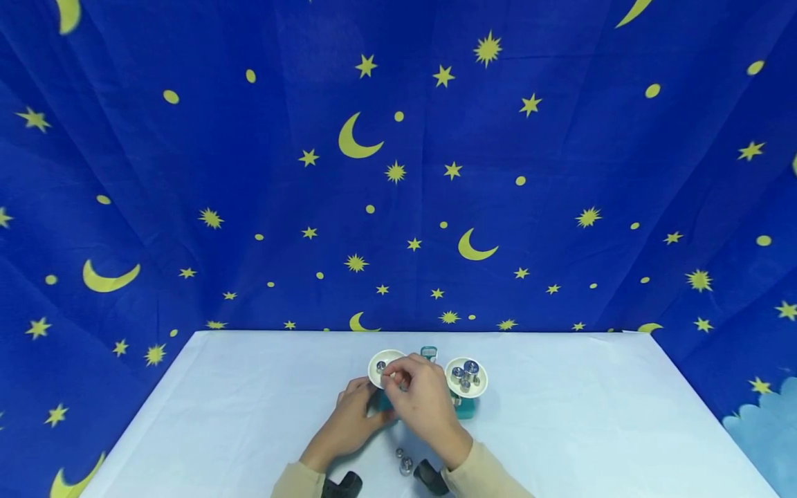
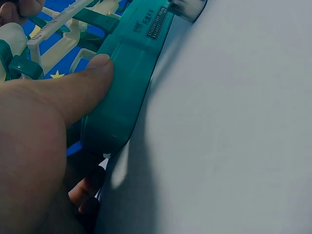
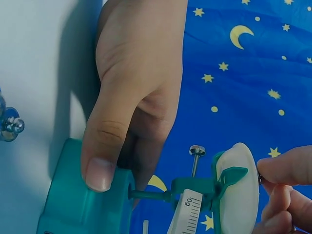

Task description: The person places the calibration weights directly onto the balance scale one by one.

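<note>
A green tabletop balance (image 2: 122, 97) with two white pans stands on the table. My left hand (image 1: 349, 422) grips the left end of its base, thumb (image 2: 95, 80) flat on the front face and fingers behind. Over the left pan (image 1: 394, 355) is my right hand (image 1: 426, 401), its thumb and fingertips pinched together. A small dark metal weight (image 3: 260, 179) shows at those fingertips, mostly hidden, right by the pan's face. One metal weight (image 1: 381, 366) appears in the left pan. Several shiny weights (image 1: 470, 370) of different sizes stand in the right pan (image 1: 481, 382).
Loose metal weights (image 1: 406, 465) stand on the white table (image 1: 591, 415) in front of the balance, between the forearms. Black wrist-worn devices (image 1: 431, 477) sit close to them. Behind the table hangs a blue star-and-moon cloth (image 1: 423, 138).
</note>
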